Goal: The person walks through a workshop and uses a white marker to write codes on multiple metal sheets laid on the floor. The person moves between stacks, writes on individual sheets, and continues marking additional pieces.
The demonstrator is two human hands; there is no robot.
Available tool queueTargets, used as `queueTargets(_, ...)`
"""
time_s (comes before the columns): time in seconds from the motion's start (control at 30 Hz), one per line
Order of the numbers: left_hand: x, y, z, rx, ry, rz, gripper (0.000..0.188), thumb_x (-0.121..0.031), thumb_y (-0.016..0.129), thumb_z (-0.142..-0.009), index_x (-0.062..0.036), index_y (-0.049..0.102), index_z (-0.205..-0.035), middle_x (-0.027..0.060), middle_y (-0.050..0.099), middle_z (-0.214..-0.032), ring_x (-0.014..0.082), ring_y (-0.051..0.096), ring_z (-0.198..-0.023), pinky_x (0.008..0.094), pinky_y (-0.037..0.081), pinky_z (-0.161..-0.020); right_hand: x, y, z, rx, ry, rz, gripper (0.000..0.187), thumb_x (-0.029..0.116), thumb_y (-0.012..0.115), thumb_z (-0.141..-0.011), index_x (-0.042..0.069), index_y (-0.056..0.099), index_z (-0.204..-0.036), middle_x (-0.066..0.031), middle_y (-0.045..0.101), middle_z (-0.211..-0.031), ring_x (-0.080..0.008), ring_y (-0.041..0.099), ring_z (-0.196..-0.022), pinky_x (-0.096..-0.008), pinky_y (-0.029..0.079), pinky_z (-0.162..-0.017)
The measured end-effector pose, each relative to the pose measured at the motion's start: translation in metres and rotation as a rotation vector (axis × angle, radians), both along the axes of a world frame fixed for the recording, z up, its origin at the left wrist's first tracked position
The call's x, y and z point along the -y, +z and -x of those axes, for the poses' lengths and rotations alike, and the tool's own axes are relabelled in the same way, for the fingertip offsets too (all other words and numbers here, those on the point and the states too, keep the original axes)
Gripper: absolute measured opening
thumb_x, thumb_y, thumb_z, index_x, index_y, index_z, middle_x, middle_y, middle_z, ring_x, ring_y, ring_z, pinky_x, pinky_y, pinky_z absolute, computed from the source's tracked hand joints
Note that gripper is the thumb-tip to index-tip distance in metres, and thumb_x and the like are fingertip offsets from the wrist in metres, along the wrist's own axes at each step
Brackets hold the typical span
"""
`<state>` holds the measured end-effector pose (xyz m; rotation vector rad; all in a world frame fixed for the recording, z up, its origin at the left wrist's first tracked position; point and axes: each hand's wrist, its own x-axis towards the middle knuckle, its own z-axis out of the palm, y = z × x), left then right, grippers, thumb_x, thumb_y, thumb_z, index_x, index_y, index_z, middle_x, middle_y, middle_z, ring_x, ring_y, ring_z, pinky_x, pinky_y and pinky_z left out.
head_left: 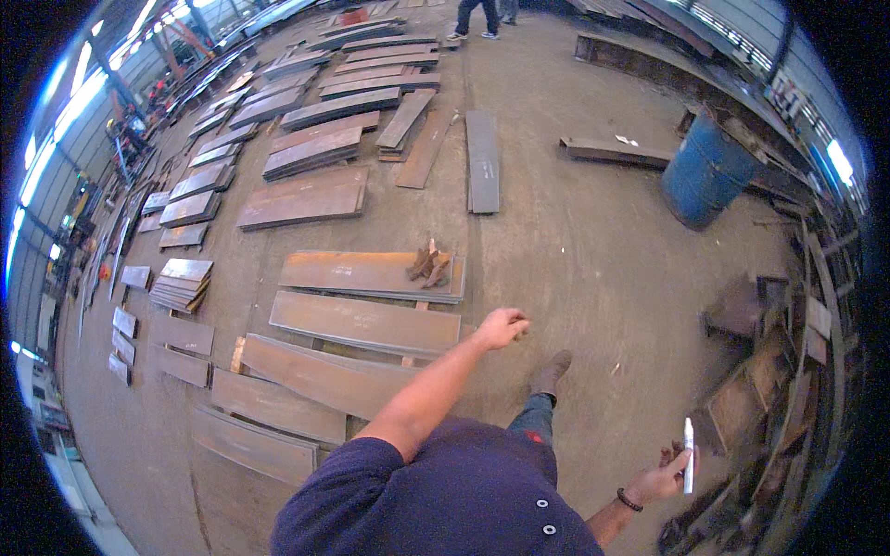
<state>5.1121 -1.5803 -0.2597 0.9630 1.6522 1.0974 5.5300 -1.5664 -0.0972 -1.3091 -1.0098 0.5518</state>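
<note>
My right hand [656, 480], a dark bead bracelet on its wrist, is closed round a white marker pen [689, 454] that stands nearly upright in the fingers. Out ahead of my body hangs my left hand [503, 328], its fingers curled in loosely with nothing visible in them. It is in the air just right of a long rusty steel plate [366, 320], apart from it. One plate further off bears a crumpled brown bundle [428, 266], perhaps work gloves. My boot [552, 372] is on the concrete floor below the left hand.
Stacks of steel plates [306, 199] lie in rows to the left and ahead. On the right stand a blue drum [709, 171] and a long steel beam [616, 151], with scrap frames [742, 408] along that side. Another person's legs [476, 17] show at the far end.
</note>
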Motion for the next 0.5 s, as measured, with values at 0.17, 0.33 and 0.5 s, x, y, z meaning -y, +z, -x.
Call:
queueTargets(0.17,0.021,-0.100,0.067,-0.487,0.054,0.791,0.043,-0.040,0.058,-0.086,-0.0075,0.070,-0.112,0.0200,0.067,-0.112,0.0378,0.063,-0.106,0.0463,0.050,-0.090,-0.205,0.013,0.068,-0.032,0.107,0.029,0.028,0.020,0.058,-0.097,-0.002,0.059,-0.116,-0.0130,0.067,-0.095,-0.0200,0.063,-0.078,-0.0324,0.050,-0.066)
queueTargets(0.33,0.104,-0.103,0.048,-0.248,0.547,0.995,0.045,-0.039,0.061,-0.085,-0.0055,0.067,-0.115,0.0207,0.067,-0.111,0.0319,0.065,-0.106,0.0420,0.052,-0.090,-0.399,0.064,0.173,0.161,0.569,0.087,0.024,0.009,0.059,-0.095,-0.002,0.058,-0.116,-0.0116,0.067,-0.098,-0.0182,0.065,-0.082,-0.0306,0.053,-0.069)
queueTargets(0.5,0.117,-0.112,-0.026,-0.309,0.715,0.933,0.042,-0.042,0.060,-0.086,-0.0028,0.073,-0.098,0.0181,0.072,-0.085,0.0262,0.071,-0.078,0.0410,0.056,-0.075,-0.520,0.075,0.305,0.009,0.871,-0.257,0.022,0.000,0.060,-0.092,-0.003,0.057,-0.114,-0.0129,0.067,-0.097,-0.0194,0.067,-0.088,-0.0293,0.054,-0.076)
